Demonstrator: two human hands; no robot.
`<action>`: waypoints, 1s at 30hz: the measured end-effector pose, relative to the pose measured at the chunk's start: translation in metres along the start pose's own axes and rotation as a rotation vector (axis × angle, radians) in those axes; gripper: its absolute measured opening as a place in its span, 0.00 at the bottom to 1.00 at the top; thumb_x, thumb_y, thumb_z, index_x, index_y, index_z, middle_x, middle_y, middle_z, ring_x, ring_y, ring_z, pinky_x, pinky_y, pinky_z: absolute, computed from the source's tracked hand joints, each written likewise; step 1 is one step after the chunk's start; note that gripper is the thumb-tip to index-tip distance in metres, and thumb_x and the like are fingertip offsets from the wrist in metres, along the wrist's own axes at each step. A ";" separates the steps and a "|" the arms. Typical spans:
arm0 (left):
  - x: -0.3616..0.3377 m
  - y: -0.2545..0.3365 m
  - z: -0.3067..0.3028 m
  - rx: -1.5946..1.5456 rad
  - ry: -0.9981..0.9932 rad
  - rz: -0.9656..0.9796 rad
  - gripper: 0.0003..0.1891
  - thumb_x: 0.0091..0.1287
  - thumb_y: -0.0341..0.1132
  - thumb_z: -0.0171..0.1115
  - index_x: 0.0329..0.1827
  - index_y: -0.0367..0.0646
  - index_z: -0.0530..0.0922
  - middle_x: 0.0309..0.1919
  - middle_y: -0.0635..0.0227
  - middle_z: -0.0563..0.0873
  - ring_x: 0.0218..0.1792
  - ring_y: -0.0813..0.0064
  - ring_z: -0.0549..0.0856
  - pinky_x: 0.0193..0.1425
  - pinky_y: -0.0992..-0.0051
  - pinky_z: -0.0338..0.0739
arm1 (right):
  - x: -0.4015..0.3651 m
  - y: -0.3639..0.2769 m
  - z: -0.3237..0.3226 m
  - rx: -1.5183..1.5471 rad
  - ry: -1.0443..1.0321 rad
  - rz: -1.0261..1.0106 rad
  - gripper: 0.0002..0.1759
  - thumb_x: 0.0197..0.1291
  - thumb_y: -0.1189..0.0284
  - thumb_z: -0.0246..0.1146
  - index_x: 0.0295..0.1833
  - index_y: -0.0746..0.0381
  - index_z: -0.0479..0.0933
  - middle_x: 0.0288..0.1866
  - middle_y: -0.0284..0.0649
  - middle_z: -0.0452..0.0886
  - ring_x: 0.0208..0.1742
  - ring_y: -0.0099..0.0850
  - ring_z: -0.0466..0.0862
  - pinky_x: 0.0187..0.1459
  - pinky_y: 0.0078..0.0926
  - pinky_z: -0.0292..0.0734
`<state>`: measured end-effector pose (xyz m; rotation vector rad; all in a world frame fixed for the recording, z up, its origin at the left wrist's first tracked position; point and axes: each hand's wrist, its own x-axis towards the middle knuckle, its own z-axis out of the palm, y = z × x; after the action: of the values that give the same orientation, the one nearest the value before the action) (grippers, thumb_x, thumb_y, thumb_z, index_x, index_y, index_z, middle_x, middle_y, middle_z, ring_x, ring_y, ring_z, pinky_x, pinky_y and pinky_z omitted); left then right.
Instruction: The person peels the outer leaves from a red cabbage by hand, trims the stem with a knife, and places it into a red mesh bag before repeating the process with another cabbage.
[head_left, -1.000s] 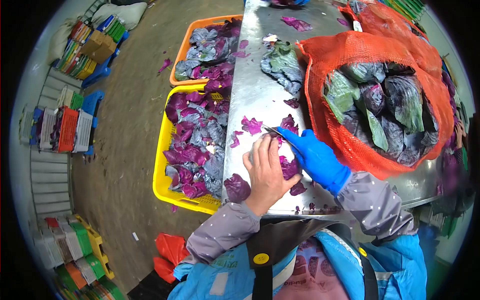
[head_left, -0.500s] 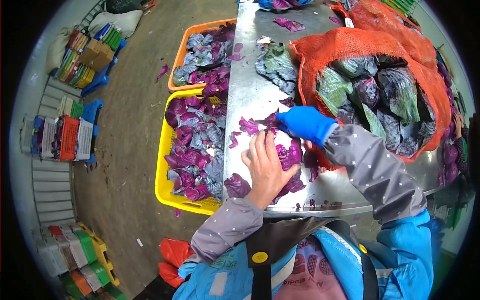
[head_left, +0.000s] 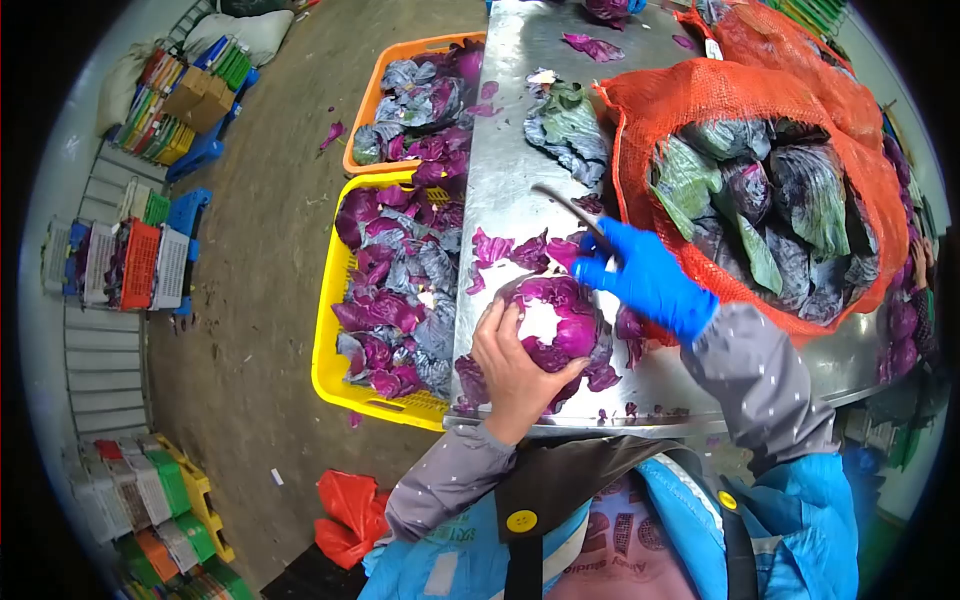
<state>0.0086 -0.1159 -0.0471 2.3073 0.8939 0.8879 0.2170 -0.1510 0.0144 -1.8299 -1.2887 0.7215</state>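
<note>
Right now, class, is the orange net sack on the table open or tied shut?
Open. The orange net sack gapes wide at its mouth, and the dark cabbages inside it show uncovered.

Our bare left hand [head_left: 512, 362] curls in a wide cupping grip; our gloved right hand [head_left: 645, 275] is clenched just beyond it.

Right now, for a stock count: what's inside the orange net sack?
Red cabbages with green outer leaves fill the net sack; any lower ones are covered.

Purple cabbage [head_left: 562, 322], pale cut stem facing up; knife [head_left: 566, 207] angled just beyond.
</note>
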 end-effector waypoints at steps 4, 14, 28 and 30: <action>0.004 0.002 0.001 0.021 -0.007 -0.006 0.54 0.39 0.47 0.82 0.66 0.36 0.57 0.61 0.47 0.63 0.62 0.48 0.64 0.67 0.51 0.58 | -0.017 -0.010 0.013 -0.373 -0.107 0.161 0.38 0.50 0.46 0.68 0.57 0.63 0.72 0.37 0.50 0.83 0.39 0.47 0.84 0.41 0.40 0.78; 0.008 -0.003 0.000 -0.020 -0.029 0.018 0.54 0.39 0.46 0.81 0.67 0.36 0.57 0.61 0.47 0.63 0.63 0.48 0.64 0.67 0.52 0.57 | -0.024 0.034 0.026 -0.322 -0.085 0.042 0.29 0.56 0.71 0.65 0.64 0.61 0.69 0.43 0.48 0.84 0.41 0.42 0.85 0.43 0.37 0.78; 0.009 -0.027 -0.026 -0.136 -0.197 0.129 0.54 0.41 0.52 0.80 0.69 0.40 0.58 0.68 0.51 0.62 0.70 0.46 0.60 0.70 0.52 0.57 | -0.018 0.011 0.016 0.134 0.097 0.038 0.29 0.57 0.70 0.66 0.65 0.59 0.70 0.55 0.42 0.78 0.50 0.33 0.81 0.50 0.31 0.75; 0.007 -0.024 -0.028 -0.113 -0.208 0.130 0.54 0.40 0.51 0.80 0.69 0.40 0.59 0.68 0.52 0.62 0.70 0.46 0.59 0.71 0.51 0.56 | -0.021 -0.006 0.005 0.231 0.129 0.079 0.28 0.58 0.70 0.65 0.66 0.60 0.70 0.55 0.42 0.78 0.51 0.32 0.80 0.51 0.30 0.74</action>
<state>-0.0167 -0.0886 -0.0415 2.3277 0.5977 0.7146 0.2029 -0.1679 0.0168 -1.7169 -1.0114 0.7492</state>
